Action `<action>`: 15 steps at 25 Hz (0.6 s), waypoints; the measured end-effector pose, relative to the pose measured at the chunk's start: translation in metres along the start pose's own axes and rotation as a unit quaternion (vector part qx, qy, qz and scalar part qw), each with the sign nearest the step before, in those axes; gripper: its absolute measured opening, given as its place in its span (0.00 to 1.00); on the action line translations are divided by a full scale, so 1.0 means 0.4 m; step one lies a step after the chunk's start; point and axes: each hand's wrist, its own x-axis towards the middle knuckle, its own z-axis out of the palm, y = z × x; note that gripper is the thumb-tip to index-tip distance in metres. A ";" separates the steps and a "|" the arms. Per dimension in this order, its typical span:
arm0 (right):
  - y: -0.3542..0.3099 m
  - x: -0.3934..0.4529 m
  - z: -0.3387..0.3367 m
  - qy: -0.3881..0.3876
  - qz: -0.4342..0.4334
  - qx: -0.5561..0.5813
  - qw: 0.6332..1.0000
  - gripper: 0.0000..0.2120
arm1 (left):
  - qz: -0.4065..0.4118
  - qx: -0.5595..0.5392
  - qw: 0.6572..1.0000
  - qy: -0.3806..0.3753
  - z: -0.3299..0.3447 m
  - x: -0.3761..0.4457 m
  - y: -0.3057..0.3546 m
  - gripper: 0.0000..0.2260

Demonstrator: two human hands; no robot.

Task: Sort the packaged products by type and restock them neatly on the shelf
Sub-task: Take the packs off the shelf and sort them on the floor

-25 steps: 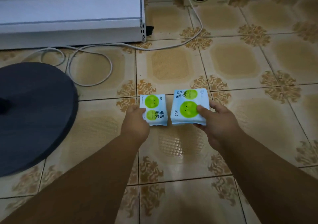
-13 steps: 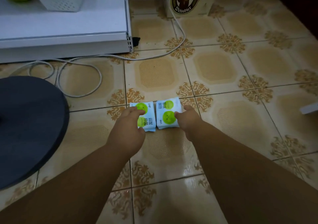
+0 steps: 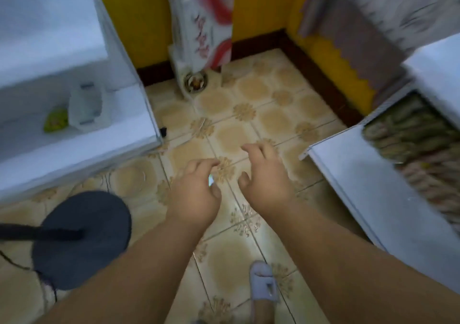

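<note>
Patterned beige floor tiles [image 3: 231, 136] fill the middle of a blurred view, with a white shelf [image 3: 82, 149] on the left and another white unit [image 3: 373, 186] on the right. Over the bare tiles the left hand [image 3: 196, 194] and right hand [image 3: 266, 181] hang side by side, not touching. The right hand's fingers are loosely spread and hold nothing. The left hand's fingers curl more; a small pale-green glint shows by its thumb, too blurred to say whether it is a held packet or floor glare, so its grip cannot be told. No packaged product shows clearly on the floor or in either hand. On the left shelf sit a white basket [image 3: 86, 107] and a green item [image 3: 56, 121] just beside it. A torn carton [image 3: 206, 22] stands at the yellow wall, and a dark round base [image 3: 82, 239] lies lower left. By my reading, sorting is in progress; how much stock remains cannot be seen.
</note>
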 end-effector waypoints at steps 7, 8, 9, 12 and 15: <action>-0.172 -0.264 -0.768 0.319 0.075 -0.010 0.945 0.23 | 0.278 -0.017 0.959 0.046 -0.404 -0.094 0.665 0.21; -0.164 -0.305 -0.849 0.356 0.081 -0.018 0.931 0.23 | 0.317 -0.017 0.947 0.050 -0.425 -0.109 0.754 0.21; -0.156 -0.350 -0.933 0.388 0.083 -0.026 0.917 0.23 | 0.360 -0.024 0.931 0.053 -0.438 -0.127 0.848 0.21; -0.117 -0.450 -1.164 0.472 0.079 -0.042 0.877 0.22 | 0.441 -0.072 0.893 0.063 -0.450 -0.171 1.119 0.20; -0.069 -0.505 -1.364 0.511 0.069 -0.091 0.852 0.21 | 0.477 -0.121 0.868 0.064 -0.444 -0.202 1.339 0.20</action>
